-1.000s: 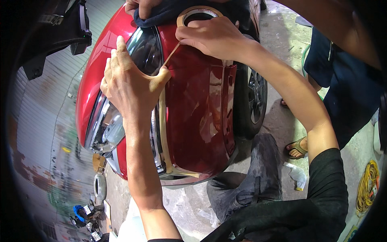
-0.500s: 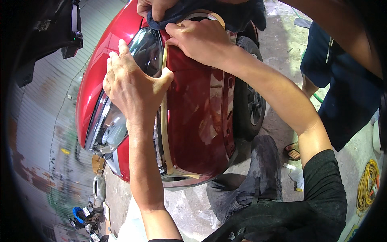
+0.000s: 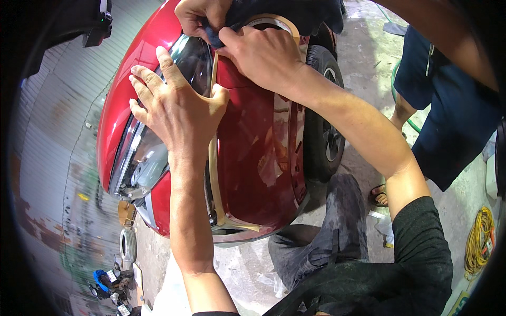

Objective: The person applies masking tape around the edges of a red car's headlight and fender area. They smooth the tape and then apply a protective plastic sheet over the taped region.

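Observation:
My left hand (image 3: 176, 108) lies spread over the headlight (image 3: 145, 163) of a red car, fingertips on the red hood (image 3: 120, 97) and thumb by a strip of masking tape (image 3: 215, 174). That beige strip follows the seam between the headlight and the red bumper corner (image 3: 253, 152). At the strip's upper end my right hand (image 3: 269, 58) is closed, its thumb and finger pinching the tape. A tape roll (image 3: 287, 23) shows just behind its knuckles, partly hidden. Close by, another person's hand (image 3: 200, 16) grips a dark blue cloth (image 3: 213, 36) against the car.
The front tire (image 3: 321, 126) stands right of the bumper, near my bent leg (image 3: 342, 226). Another person in dark shorts (image 3: 448, 116) is at the right. A coiled yellow cable (image 3: 478, 242) lies on the concrete floor; a loose tire (image 3: 128, 245) is at lower left.
My left hand's fingers have spread wider over the headlight and hood. The other person's hand and cloth have come closer to my right fingertips. My right hand stays almost in place.

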Available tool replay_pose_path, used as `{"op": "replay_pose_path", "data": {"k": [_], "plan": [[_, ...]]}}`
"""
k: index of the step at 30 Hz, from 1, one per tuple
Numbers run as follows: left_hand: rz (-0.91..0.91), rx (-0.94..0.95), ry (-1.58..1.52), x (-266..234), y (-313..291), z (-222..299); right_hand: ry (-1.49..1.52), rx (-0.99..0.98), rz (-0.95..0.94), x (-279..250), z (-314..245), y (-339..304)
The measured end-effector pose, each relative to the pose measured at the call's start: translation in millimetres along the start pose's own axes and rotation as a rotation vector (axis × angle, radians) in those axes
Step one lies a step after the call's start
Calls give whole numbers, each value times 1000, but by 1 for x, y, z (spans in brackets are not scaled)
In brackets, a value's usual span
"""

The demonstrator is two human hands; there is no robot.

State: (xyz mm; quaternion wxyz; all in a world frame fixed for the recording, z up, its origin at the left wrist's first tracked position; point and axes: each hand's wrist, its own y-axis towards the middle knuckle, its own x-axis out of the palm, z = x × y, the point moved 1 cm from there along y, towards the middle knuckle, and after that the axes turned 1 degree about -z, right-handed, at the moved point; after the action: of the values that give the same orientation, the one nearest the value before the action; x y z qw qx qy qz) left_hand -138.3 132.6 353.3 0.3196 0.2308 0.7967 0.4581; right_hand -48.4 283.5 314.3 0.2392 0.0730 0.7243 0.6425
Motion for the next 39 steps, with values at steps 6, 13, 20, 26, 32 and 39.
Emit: {"op": "replay_pose_path", "data": {"k": [6, 13, 20, 26, 32, 39], "plan": [[-4, 5, -13, 4, -2, 2, 17, 11, 53, -8, 13, -22], [13, 29, -37, 2, -2, -1, 302, -16, 124, -18, 12, -32], [2, 14, -60, 1, -1, 0, 637, -136, -29, -11, 39, 0], [16, 17, -56, 1, -1, -1, 567, -184, -193, -8, 48, 30], [17, 23, -35, 2, 0, 1, 471, -180, -111, 13, 33, 42], [16, -33, 5, 3, 4, 2, 438, -147, -110, 12, 22, 41]]}}
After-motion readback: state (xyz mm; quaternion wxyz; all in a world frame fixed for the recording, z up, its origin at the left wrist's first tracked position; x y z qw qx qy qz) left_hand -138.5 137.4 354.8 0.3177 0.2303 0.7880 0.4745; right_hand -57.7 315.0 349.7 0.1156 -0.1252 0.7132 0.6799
